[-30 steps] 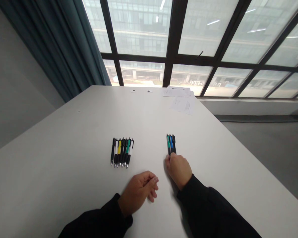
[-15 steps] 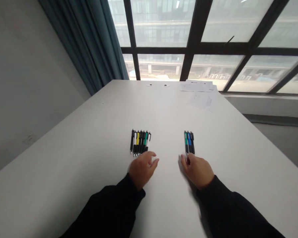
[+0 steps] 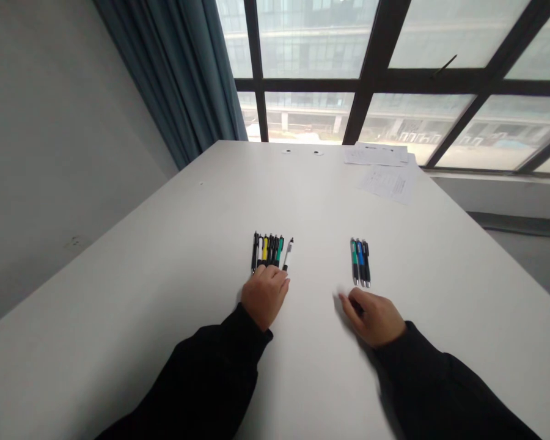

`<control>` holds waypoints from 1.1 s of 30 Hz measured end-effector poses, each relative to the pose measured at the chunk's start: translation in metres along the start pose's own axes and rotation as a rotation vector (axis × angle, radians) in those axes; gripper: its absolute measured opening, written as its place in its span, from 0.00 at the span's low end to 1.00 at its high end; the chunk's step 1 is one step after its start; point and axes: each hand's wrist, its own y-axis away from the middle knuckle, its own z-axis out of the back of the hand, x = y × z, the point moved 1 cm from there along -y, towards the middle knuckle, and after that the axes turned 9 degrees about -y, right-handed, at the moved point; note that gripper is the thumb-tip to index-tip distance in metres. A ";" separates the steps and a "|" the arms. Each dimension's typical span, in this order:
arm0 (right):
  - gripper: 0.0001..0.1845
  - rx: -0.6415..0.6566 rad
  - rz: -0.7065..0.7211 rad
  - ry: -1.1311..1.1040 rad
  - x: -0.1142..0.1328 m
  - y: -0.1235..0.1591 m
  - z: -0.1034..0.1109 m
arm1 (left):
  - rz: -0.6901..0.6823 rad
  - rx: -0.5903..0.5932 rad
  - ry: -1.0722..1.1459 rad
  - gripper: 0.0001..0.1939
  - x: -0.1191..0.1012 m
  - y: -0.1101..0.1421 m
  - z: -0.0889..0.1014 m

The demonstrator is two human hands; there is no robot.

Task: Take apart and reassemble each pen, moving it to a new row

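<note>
A tight row of several black, white, yellow and green click pens [image 3: 268,252] lies on the white table [image 3: 165,256]. My left hand [image 3: 264,297] rests over the row's lower ends, hiding their tips. One white pen [image 3: 287,254] lies tilted and apart at the row's right side, close to my left fingers. Further right are a green, a blue and a black pen side by side [image 3: 360,263]. My right hand [image 3: 372,318] sits just below them, not touching. A dark pen end [image 3: 357,307] shows between its curled fingers; the rest is hidden.
Loose printed papers [image 3: 387,182] lie at the table's far right corner, and two small dark round marks [image 3: 301,151] sit near its far edge. A large dark-framed window [image 3: 311,55] stands beyond, with a teal curtain [image 3: 174,67] at its left.
My left hand has moved forward onto the row's lower ends, and the white pen now lies apart at the right. My right hand has drawn back from the three pens. The view has turned slightly.
</note>
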 end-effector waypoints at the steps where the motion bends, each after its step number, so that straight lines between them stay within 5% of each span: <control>1: 0.22 0.001 0.006 -0.027 0.000 0.001 0.001 | -0.017 -0.020 0.008 0.05 0.000 0.000 0.000; 5: 0.15 -0.057 -0.062 -0.194 0.000 0.001 0.004 | -0.068 -0.080 0.171 0.04 -0.004 0.000 0.001; 8: 0.16 -0.130 -0.130 -0.316 -0.001 0.000 0.006 | -0.061 -0.076 0.550 0.03 -0.008 -0.001 0.003; 11: 0.20 -0.196 -0.144 -0.329 0.000 0.000 0.008 | 0.118 0.041 1.031 0.05 -0.010 -0.001 0.002; 15: 0.12 -0.282 -0.085 -0.293 0.008 0.003 0.012 | 0.310 0.186 1.508 0.11 -0.007 -0.004 0.001; 23: 0.12 -0.272 0.030 -0.444 0.015 0.006 0.019 | 0.472 0.140 1.819 0.11 0.001 -0.008 0.003; 33: 0.06 -0.339 -0.050 -0.473 0.015 0.007 0.017 | 0.554 0.116 1.967 0.13 0.002 -0.010 0.003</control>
